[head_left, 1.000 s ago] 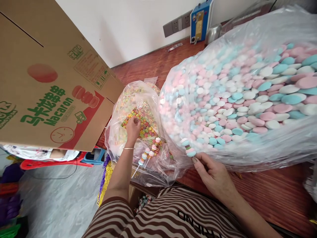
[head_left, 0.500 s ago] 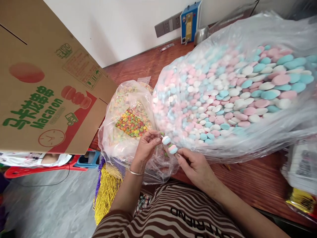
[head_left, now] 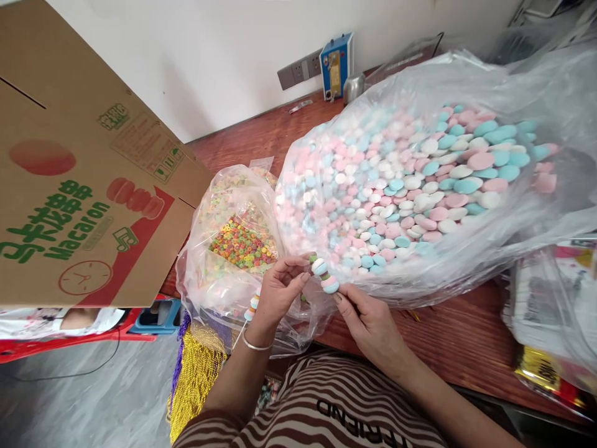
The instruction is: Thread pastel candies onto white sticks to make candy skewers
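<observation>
Fingers pinched, my left hand [head_left: 282, 289] is at the upper end of a short stack of candies [head_left: 325, 277] in blue, white, pink and green. My right hand [head_left: 373, 323] pinches the stack's lower end. Another small run of orange, white and blue candies [head_left: 252, 305] shows beside my left wrist, with a thin white stick or string below it. Behind my left hand is a clear bag of small coloured rings [head_left: 245, 242]. A large clear bag of pink, blue and white candies [head_left: 410, 199] lies beyond my right hand.
A Macaron cardboard box [head_left: 93, 186] stands at left. Against the wall are a blue device [head_left: 336, 67] and a metal cup [head_left: 353, 88]. Gold bead strings [head_left: 198, 373] hang at the table's edge. Packets [head_left: 541, 367] lie at right on the wooden table [head_left: 448, 339].
The view has shifted. Beside my left wrist the second run of candies has come into sight. My left fingers have moved along the upper end of the stack, and my right hand still pinches its lower end.
</observation>
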Demonstrator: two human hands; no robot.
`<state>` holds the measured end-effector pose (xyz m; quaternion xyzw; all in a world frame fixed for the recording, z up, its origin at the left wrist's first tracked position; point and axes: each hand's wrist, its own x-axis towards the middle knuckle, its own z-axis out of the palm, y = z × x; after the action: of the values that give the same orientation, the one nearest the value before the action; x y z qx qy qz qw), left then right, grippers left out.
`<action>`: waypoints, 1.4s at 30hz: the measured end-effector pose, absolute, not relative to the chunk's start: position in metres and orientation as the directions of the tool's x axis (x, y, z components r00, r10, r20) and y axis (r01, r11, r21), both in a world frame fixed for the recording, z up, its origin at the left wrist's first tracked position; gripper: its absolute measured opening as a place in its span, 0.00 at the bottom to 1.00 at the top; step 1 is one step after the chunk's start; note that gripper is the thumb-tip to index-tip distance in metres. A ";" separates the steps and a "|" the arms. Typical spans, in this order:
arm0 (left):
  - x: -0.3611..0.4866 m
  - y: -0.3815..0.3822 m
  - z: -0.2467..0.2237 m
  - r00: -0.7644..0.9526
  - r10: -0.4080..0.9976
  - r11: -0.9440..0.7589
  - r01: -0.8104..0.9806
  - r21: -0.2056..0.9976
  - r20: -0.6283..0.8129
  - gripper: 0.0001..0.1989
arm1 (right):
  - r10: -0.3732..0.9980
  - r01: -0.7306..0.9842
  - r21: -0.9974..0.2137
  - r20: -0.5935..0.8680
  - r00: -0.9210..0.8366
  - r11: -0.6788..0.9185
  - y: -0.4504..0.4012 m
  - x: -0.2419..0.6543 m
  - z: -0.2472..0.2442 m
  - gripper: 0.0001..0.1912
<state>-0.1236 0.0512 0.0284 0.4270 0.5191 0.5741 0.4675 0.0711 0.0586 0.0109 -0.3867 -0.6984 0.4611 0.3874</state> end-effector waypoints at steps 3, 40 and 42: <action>-0.116 0.055 0.033 -0.121 0.989 0.057 -0.246 0.968 -0.089 0.12 | 0.918 0.121 -0.959 0.202 -0.343 0.256 0.060 0.075 0.002 0.11; 0.019 0.099 0.054 -0.043 0.972 0.163 -0.582 0.797 -0.230 0.15 | 0.794 0.704 -0.471 0.566 -0.220 0.531 0.063 0.120 0.007 0.19; 0.026 0.099 0.049 -0.062 0.971 0.158 -0.565 0.810 -0.232 0.15 | 0.782 0.745 -0.424 0.589 -0.206 0.515 0.065 0.119 0.005 0.20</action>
<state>0.0263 0.0992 0.0490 0.2457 0.4125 0.6005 0.6394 0.1188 0.0652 0.0053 -0.4917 -0.7762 0.0233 0.3940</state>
